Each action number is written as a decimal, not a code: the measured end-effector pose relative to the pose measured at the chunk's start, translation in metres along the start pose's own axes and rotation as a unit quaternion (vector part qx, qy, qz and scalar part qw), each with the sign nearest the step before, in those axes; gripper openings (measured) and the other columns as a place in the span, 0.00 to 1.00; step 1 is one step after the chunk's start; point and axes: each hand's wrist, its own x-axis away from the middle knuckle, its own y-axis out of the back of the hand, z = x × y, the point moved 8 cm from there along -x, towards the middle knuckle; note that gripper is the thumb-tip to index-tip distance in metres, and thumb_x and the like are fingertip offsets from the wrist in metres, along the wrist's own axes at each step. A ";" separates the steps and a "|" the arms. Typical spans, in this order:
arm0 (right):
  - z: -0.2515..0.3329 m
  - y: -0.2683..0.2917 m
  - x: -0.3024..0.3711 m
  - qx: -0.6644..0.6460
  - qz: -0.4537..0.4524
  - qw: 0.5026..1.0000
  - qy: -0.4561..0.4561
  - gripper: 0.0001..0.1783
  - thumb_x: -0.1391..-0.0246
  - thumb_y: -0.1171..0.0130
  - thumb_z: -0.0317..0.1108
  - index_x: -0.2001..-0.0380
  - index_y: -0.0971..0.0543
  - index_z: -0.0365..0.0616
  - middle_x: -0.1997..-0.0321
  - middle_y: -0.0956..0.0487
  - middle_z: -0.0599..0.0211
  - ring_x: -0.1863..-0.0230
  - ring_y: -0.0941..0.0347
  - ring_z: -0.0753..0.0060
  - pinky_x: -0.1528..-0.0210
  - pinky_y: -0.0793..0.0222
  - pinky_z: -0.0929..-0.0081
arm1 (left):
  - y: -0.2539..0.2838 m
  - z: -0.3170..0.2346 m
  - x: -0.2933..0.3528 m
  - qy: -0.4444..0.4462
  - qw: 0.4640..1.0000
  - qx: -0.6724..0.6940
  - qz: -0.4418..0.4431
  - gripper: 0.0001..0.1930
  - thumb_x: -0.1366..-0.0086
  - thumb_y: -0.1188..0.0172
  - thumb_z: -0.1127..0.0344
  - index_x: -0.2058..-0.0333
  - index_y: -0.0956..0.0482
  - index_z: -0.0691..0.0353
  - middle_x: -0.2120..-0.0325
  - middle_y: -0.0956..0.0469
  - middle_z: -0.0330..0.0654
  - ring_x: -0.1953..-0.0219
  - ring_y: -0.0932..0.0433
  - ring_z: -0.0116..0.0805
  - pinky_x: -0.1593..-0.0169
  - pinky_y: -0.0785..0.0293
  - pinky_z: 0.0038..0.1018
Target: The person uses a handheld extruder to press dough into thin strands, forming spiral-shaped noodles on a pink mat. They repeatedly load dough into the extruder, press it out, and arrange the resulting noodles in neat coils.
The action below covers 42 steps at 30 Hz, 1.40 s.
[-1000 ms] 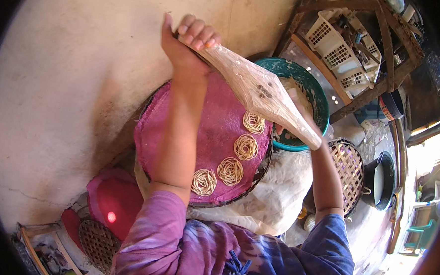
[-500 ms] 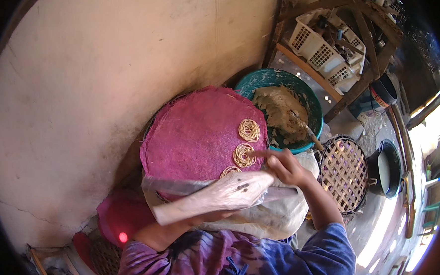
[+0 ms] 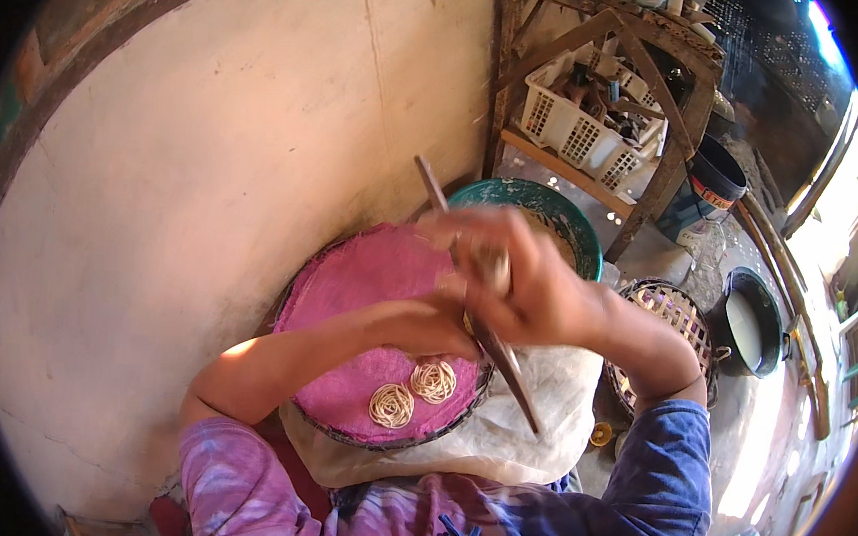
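Both my hands are closed around a long dark wooden bar point(image 3: 513, 377) that slants over the round tray. My right hand point(image 3: 535, 283) is smeared by motion; a pale rounded part shows between its fingers. Beside it, my left hand point(image 3: 445, 329) has its fingers partly hidden, and its forearm crosses the tray. The tray is lined with pink cloth point(image 3: 351, 274). Coils of pale noodle-like strands lie on the cloth: one coil point(image 3: 392, 405) at the near edge and another coil point(image 3: 433, 382) beside it. Whatever lies under my hands is hidden.
Behind my right hand stands a green basin point(image 3: 586, 239). A woven bamboo tray point(image 3: 674, 305) and a dark bucket of whitish liquid point(image 3: 754, 329) are to the right. A white plastic crate point(image 3: 591, 145) sits in a wooden frame. A plain wall point(image 3: 180, 206) runs along the left.
A pale, dark-dotted object held sideways is no longer seen. My hands have come together over the tray, with the dark bar now between them. The view has shifted, and nearer coils show.
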 end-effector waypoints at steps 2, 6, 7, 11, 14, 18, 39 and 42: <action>-0.046 0.025 0.009 -0.043 -0.097 0.983 -0.148 0.17 0.36 0.49 0.27 0.46 0.35 0.39 0.69 0.27 0.68 0.74 0.32 0.81 0.71 0.36 0.78 | 0.011 0.020 -0.007 0.133 0.986 -0.102 0.013 0.08 0.46 0.40 0.66 0.67 0.22 0.59 0.76 0.21 0.50 0.77 0.21 0.48 0.72 0.25 0.43; -0.131 0.100 0.067 -0.193 -0.288 0.894 -0.284 0.14 0.32 0.53 0.34 0.45 0.34 0.52 0.79 0.34 0.78 0.83 0.42 0.88 0.85 0.47 0.85 | 0.054 0.054 0.014 0.350 0.898 -0.263 -0.031 0.09 0.44 0.39 0.64 0.66 0.21 0.62 0.68 0.18 0.50 0.64 0.18 0.47 0.60 0.24 0.43; -0.153 0.126 0.094 -0.198 -0.367 0.852 -0.316 0.15 0.32 0.54 0.38 0.44 0.34 0.55 0.81 0.35 0.79 0.85 0.41 0.87 0.89 0.49 0.86 | 0.062 0.060 0.019 0.357 0.903 -0.225 -0.080 0.09 0.43 0.38 0.64 0.65 0.21 0.62 0.68 0.18 0.50 0.63 0.19 0.45 0.58 0.24 0.41; -0.217 0.168 0.196 -0.264 -0.617 0.701 -0.241 0.08 0.31 0.54 0.41 0.53 0.35 0.55 0.83 0.39 0.79 0.86 0.43 0.83 0.84 0.39 0.79 | 0.065 0.097 0.026 0.302 0.907 0.057 -0.287 0.15 0.39 0.34 0.64 0.56 0.21 0.63 0.61 0.19 0.44 0.58 0.21 0.33 0.52 0.25 0.32; -0.275 0.118 0.242 -0.357 -0.729 0.552 -0.189 0.12 0.32 0.53 0.46 0.61 0.32 0.49 0.79 0.34 0.75 0.80 0.36 0.80 0.71 0.28 0.74 | 0.026 0.134 0.009 0.210 0.810 0.320 -0.444 0.21 0.36 0.37 0.67 0.46 0.28 0.64 0.52 0.22 0.42 0.51 0.22 0.34 0.47 0.27 0.32; -0.328 0.038 0.255 -0.481 -0.576 0.568 -0.339 0.25 0.35 0.55 0.58 0.50 0.32 0.48 0.59 0.24 0.57 0.60 0.24 0.55 0.50 0.28 0.51 | 0.046 0.141 0.003 0.175 0.817 0.114 -0.537 0.18 0.35 0.39 0.71 0.47 0.27 0.65 0.50 0.22 0.47 0.50 0.23 0.34 0.48 0.26 0.29; -0.234 0.106 0.236 -0.011 0.188 0.773 -0.606 0.19 0.34 0.51 0.36 0.44 0.26 0.42 0.82 0.26 0.68 0.84 0.32 0.78 0.81 0.35 0.75 | 0.133 0.050 -0.023 0.150 0.868 -0.430 -0.196 0.13 0.53 0.36 0.65 0.68 0.26 0.62 0.71 0.25 0.46 0.68 0.23 0.47 0.67 0.25 0.37; -0.191 0.117 0.219 -0.136 0.167 0.759 -0.615 0.19 0.31 0.53 0.38 0.44 0.27 0.41 0.84 0.32 0.75 0.86 0.41 0.89 0.85 0.45 0.83 | 0.120 0.066 -0.020 0.144 0.850 -0.478 -0.169 0.11 0.51 0.36 0.63 0.71 0.27 0.57 0.75 0.28 0.39 0.74 0.24 0.37 0.71 0.27 0.33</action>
